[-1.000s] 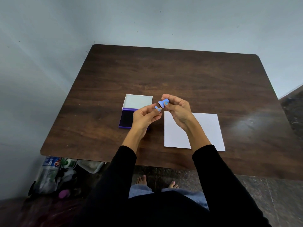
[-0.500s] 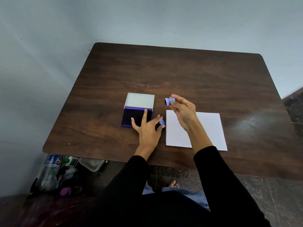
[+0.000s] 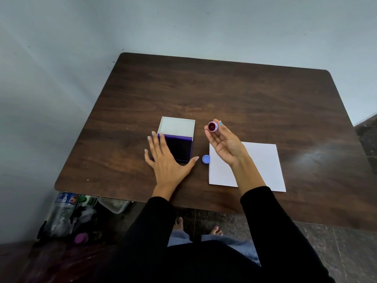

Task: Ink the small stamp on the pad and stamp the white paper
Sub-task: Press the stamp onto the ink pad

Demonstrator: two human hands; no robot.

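My right hand (image 3: 225, 142) holds the small stamp (image 3: 212, 126) at its fingertips, raised above the table, its dark red face turned toward me. The stamp's blue cap (image 3: 206, 159) lies on the table between the ink pad and the paper. The ink pad (image 3: 181, 148) is a purple box with a dark pad and its white lid flipped open behind. My left hand (image 3: 166, 160) lies flat with fingers spread, covering the pad's left front corner. The white paper (image 3: 263, 162) lies to the right, partly under my right forearm.
The brown wooden table (image 3: 224, 94) stands against a pale wall. Under its left front edge sit plastic bottles and a bag (image 3: 69, 215) on the floor. My bare feet (image 3: 216, 229) show below the table's front edge.
My left hand has set the blue cap down and slid left onto the ink pad. My right hand has turned the stamp so its red face points at me.
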